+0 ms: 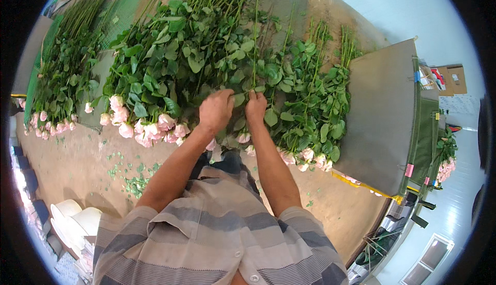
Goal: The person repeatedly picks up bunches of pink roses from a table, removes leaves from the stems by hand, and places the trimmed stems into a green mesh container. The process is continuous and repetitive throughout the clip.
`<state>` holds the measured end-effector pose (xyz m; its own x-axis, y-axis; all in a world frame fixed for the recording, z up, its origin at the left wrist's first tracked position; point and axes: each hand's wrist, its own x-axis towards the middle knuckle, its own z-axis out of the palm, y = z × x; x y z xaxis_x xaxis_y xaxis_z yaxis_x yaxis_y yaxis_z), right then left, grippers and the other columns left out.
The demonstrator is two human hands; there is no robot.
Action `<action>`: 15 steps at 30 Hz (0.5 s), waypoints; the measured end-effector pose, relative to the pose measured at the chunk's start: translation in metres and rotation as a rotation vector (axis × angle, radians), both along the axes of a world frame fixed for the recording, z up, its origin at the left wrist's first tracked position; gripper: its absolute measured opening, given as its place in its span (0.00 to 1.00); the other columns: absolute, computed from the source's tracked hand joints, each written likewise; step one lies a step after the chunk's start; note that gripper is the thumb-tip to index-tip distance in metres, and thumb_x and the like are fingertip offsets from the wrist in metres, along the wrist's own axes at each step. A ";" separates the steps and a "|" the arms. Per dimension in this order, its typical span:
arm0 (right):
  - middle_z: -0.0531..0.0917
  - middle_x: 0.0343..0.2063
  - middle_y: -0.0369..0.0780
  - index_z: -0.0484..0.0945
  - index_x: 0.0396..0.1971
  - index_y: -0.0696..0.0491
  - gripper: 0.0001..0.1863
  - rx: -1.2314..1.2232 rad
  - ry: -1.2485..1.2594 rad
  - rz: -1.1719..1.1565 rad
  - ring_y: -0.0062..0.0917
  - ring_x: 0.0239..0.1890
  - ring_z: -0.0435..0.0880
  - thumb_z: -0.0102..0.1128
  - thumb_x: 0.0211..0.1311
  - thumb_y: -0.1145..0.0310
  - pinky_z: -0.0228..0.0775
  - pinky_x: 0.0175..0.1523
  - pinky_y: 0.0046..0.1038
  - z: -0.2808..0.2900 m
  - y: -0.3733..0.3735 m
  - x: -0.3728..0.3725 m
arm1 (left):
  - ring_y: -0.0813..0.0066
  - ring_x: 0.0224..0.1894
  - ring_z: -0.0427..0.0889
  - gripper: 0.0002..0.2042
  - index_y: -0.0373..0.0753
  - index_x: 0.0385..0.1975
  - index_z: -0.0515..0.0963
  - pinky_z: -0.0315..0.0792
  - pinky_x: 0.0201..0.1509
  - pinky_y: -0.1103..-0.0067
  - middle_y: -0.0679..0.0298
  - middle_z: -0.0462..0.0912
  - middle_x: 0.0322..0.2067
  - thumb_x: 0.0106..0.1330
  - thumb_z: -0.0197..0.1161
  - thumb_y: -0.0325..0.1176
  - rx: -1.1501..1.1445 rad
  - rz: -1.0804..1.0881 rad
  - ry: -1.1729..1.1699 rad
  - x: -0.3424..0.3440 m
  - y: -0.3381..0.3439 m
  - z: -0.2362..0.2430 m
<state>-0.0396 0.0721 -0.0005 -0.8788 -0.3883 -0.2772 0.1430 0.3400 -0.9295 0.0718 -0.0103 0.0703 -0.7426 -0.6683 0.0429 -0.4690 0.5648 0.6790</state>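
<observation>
Pale pink roses with long leafy stems lie across the work table, their heads toward me. My right hand (256, 108) is closed around a rose stem (254, 52) that runs up and away from me. Just left of it, my left hand (216, 110) has its fingers curled together beside green leaves; what is between them, if anything, is hidden. A large pile of roses (170, 63) lies left of my hands, with its pink heads (147, 130) at the near edge. To the right lies a smaller group of roses (310, 99).
Another row of roses (67, 78) lies at the far left by green netting (121, 16). A grey panel (382, 114) stands on the right, with a green fabric frame (426, 130) beyond it. Fallen leaves (137, 184) litter the brown floor; white round containers (72, 223) stand lower left.
</observation>
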 end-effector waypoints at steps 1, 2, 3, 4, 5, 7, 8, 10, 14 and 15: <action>0.68 0.23 0.43 0.70 0.35 0.59 0.15 0.011 -0.023 -0.020 0.31 0.24 0.64 0.43 0.71 0.61 0.57 0.34 0.39 0.005 -0.005 -0.001 | 0.48 0.39 0.80 0.13 0.39 0.46 0.75 0.74 0.44 0.62 0.52 0.81 0.39 0.63 0.58 0.34 0.024 0.015 -0.018 -0.009 0.000 0.000; 0.72 0.26 0.43 0.71 0.36 0.60 0.15 0.062 -0.016 0.003 0.31 0.26 0.67 0.44 0.70 0.63 0.58 0.36 0.37 0.010 -0.001 0.006 | 0.48 0.43 0.79 0.16 0.39 0.49 0.73 0.74 0.47 0.63 0.51 0.79 0.44 0.63 0.58 0.35 0.019 0.038 -0.170 -0.010 0.004 0.000; 0.76 0.29 0.44 0.72 0.37 0.62 0.14 0.106 0.001 0.029 0.31 0.28 0.70 0.46 0.70 0.64 0.60 0.37 0.36 0.019 -0.001 0.010 | 0.49 0.48 0.76 0.18 0.40 0.52 0.71 0.73 0.50 0.63 0.52 0.75 0.48 0.62 0.58 0.34 -0.039 0.066 -0.188 -0.010 0.003 -0.008; 0.77 0.29 0.44 0.72 0.38 0.61 0.14 0.093 0.021 0.008 0.31 0.29 0.71 0.45 0.69 0.64 0.61 0.37 0.36 0.019 0.000 0.010 | 0.50 0.49 0.75 0.18 0.40 0.51 0.70 0.73 0.49 0.63 0.53 0.74 0.48 0.60 0.59 0.33 -0.071 0.093 -0.185 -0.010 0.003 -0.005; 0.77 0.30 0.45 0.73 0.39 0.61 0.14 0.085 0.033 -0.018 0.32 0.30 0.72 0.45 0.69 0.65 0.62 0.38 0.37 0.014 0.002 0.012 | 0.52 0.50 0.74 0.19 0.39 0.51 0.69 0.73 0.49 0.64 0.54 0.73 0.47 0.59 0.60 0.32 -0.097 0.115 -0.189 -0.009 0.002 -0.003; 0.76 0.30 0.46 0.72 0.39 0.61 0.14 0.086 -0.017 -0.034 0.37 0.30 0.72 0.44 0.69 0.65 0.61 0.38 0.41 0.008 0.002 0.017 | 0.52 0.50 0.72 0.20 0.39 0.50 0.69 0.73 0.49 0.64 0.55 0.72 0.46 0.56 0.62 0.30 -0.213 0.105 -0.125 -0.003 -0.005 -0.010; 0.75 0.30 0.46 0.71 0.38 0.60 0.13 0.098 -0.058 -0.003 0.38 0.29 0.71 0.42 0.70 0.64 0.60 0.37 0.44 0.008 0.004 0.016 | 0.51 0.51 0.71 0.21 0.39 0.50 0.68 0.73 0.50 0.64 0.55 0.72 0.46 0.55 0.63 0.30 -0.203 0.119 -0.136 -0.001 -0.005 -0.013; 0.74 0.31 0.46 0.71 0.38 0.60 0.14 0.106 -0.101 0.006 0.40 0.30 0.71 0.42 0.71 0.64 0.60 0.38 0.45 0.007 0.004 0.013 | 0.50 0.51 0.71 0.21 0.39 0.51 0.67 0.72 0.50 0.64 0.54 0.71 0.47 0.56 0.62 0.30 -0.208 0.135 -0.179 0.001 -0.006 -0.015; 0.79 0.38 0.48 0.73 0.42 0.63 0.15 0.080 -0.200 -0.030 0.38 0.39 0.76 0.46 0.68 0.65 0.63 0.46 0.37 0.008 -0.001 0.013 | 0.48 0.48 0.73 0.21 0.38 0.52 0.66 0.72 0.49 0.61 0.51 0.75 0.42 0.57 0.58 0.27 -0.208 0.118 -0.262 0.003 -0.022 -0.038; 0.77 0.37 0.48 0.72 0.42 0.62 0.15 0.037 -0.195 -0.041 0.39 0.37 0.75 0.44 0.70 0.65 0.62 0.45 0.39 0.010 -0.001 0.014 | 0.48 0.47 0.74 0.20 0.38 0.52 0.66 0.72 0.48 0.60 0.51 0.77 0.40 0.57 0.57 0.26 -0.215 0.097 -0.275 0.002 -0.025 -0.038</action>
<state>-0.0258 0.0710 0.0095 -0.8220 -0.3396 -0.4572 0.3335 0.3638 -0.8698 0.0740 -0.0357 0.0322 -0.6798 -0.7334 -0.0025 -0.6759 0.6251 0.3904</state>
